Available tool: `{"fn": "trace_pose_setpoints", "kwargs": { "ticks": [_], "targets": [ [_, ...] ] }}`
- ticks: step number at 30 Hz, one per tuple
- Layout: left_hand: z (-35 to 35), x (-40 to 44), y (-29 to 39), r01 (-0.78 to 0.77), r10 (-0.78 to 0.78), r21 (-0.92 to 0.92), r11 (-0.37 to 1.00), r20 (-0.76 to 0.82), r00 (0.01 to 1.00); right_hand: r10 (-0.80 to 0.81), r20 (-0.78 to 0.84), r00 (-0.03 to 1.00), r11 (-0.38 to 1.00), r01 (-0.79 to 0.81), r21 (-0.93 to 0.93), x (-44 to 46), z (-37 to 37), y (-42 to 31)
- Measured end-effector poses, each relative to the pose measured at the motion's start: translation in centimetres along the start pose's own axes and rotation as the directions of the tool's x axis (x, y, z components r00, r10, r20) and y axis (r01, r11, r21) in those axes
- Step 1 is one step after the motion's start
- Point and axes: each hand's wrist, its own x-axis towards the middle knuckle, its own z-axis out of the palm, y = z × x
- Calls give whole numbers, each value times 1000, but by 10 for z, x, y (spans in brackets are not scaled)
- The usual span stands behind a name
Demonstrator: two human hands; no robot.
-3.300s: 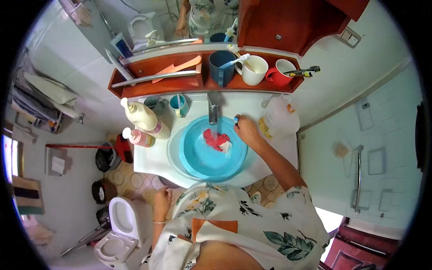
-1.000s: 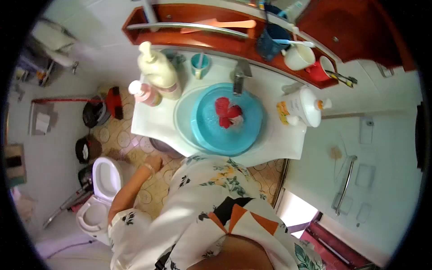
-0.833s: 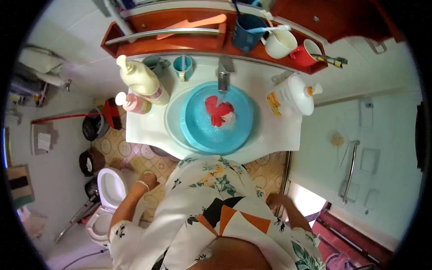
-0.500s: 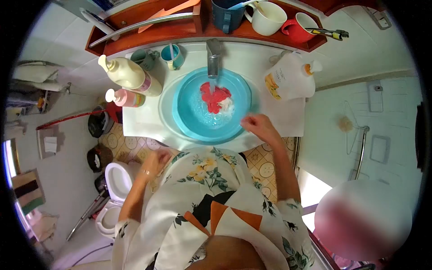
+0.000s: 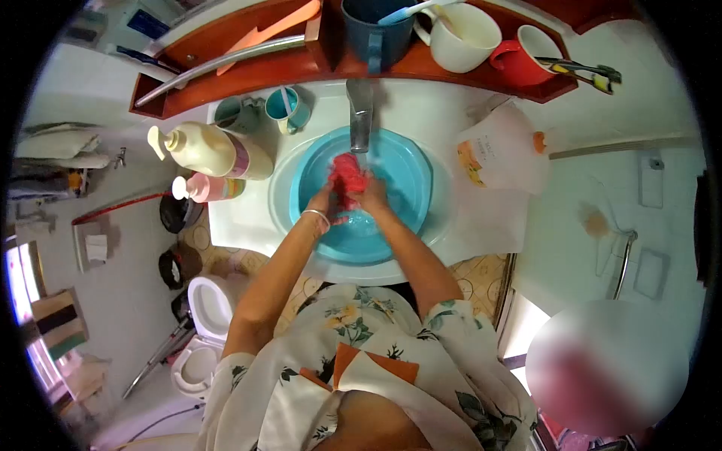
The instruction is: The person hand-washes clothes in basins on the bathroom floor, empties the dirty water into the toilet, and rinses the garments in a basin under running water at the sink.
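A wet red cloth (image 5: 346,174) is bunched up in the light-blue basin (image 5: 307,242), under the running chrome tap (image 5: 360,113). My left hand (image 5: 325,203), with a pale bracelet at the wrist, is closed on the cloth's left side. My right hand (image 5: 371,198) grips its right side, close to the water stream. Both hands are inside the basin, and some fingers are hidden by the cloth. The basin sits in the white sink (image 5: 481,225). The whitish part of the bundle is now out of sight.
Left of the basin stand a cream pump bottle (image 5: 203,146), a pink pump bottle (image 5: 207,188) and a small blue cup (image 5: 287,113). A big clear pump bottle (image 5: 496,154) is on the right. Mugs and toothbrushes fill the wooden shelf (image 5: 323,64) behind the tap.
Both hands have come from outside the basin into it and taken hold of the red cloth, which is now gathered up under the tap. The view has shifted slightly.
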Motion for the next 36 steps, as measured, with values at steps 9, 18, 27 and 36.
{"fn": "trace_pose_setpoints", "kwargs": {
  "ticks": [9, 18, 27, 36],
  "targets": [
    [-12, 47, -6, 35, -8, -173, 984, 152, 988, -126, -265, 956, 904, 0, -428, -8, -24, -5],
    [-52, 48, 23, 107, 129, -330, 938, 619, 774, -345, -207, 915, 918, 375, 129, -68, -30, -133],
    [-26, 9, -11, -387, 376, -61, 920, 415, 828, -619, -386, 684, 769, 627, -122, -74, -25, -135],
    [9, -18, -14, -658, 575, 275, 701, 329, 749, -3, -291, 957, 1000, -5, -26, -5, -63, -64]
  ]
}}
